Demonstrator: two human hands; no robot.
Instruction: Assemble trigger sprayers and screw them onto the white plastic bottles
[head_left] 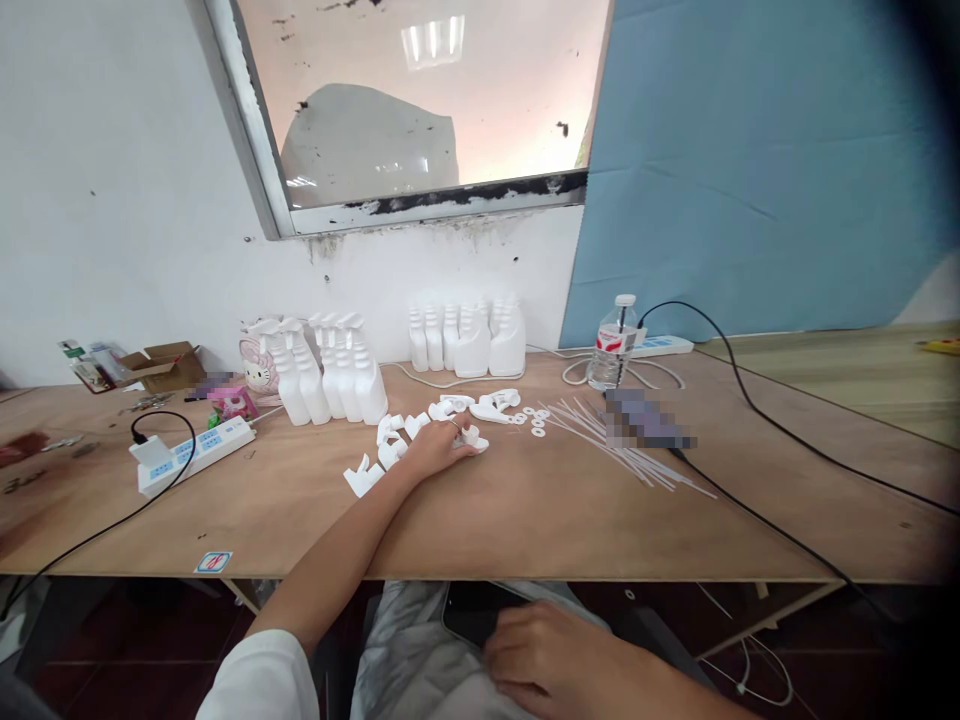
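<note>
Head view: left hand palm-down among spray heads

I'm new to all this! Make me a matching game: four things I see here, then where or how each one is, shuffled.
1. Left hand
2. Right hand
3. Thin white tubes
4. Clear bottle

A. lying in a loose bunch
B. over the lap
C. upright, white-capped
D. among white spray heads

Pairs: 1-D, 2-B, 3-A, 4-C
</note>
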